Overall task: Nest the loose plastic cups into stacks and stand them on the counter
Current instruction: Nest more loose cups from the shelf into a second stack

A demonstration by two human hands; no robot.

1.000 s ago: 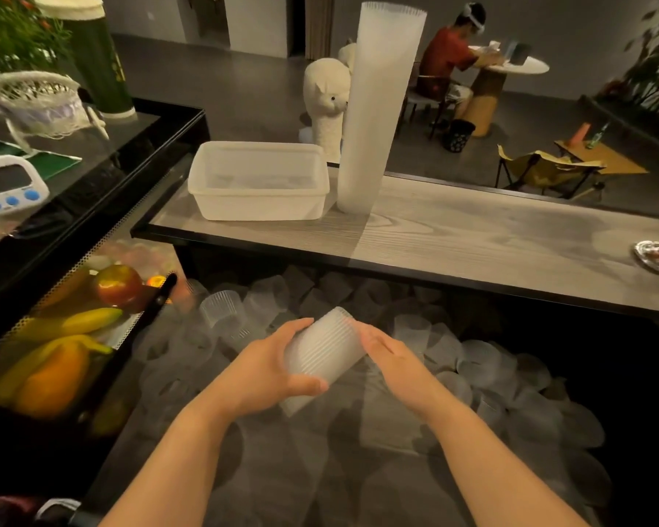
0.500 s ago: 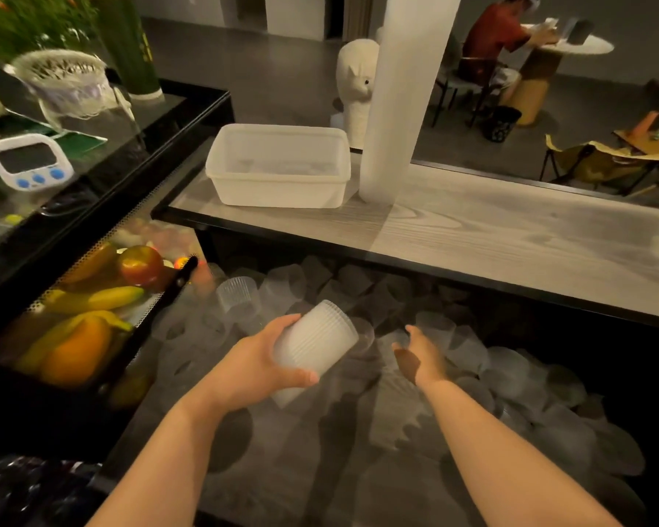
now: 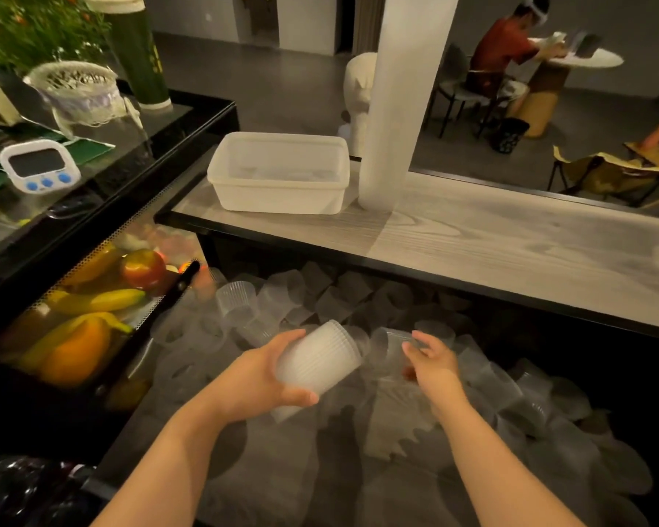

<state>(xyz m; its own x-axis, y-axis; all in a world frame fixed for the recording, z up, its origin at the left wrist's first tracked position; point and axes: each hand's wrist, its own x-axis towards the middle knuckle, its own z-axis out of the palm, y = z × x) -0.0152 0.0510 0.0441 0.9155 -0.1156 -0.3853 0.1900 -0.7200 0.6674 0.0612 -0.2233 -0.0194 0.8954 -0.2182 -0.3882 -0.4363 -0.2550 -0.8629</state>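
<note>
My left hand grips a short stack of ribbed translucent cups, tilted with its rims up and to the right. My right hand curls around a single clear cup just right of that stack, its mouth towards the stack. Several loose cups lie scattered over the dark lower surface around both hands. A tall white stack of nested cups stands upright on the wooden counter.
A white plastic tub sits on the counter left of the tall stack. A glass case with fruit is at my left, a timer above it. A person sits at a far table.
My right hand left the held stack, reached to the loose cups on the right and took hold of one. The left hand kept its stack, and the view tilted down.
</note>
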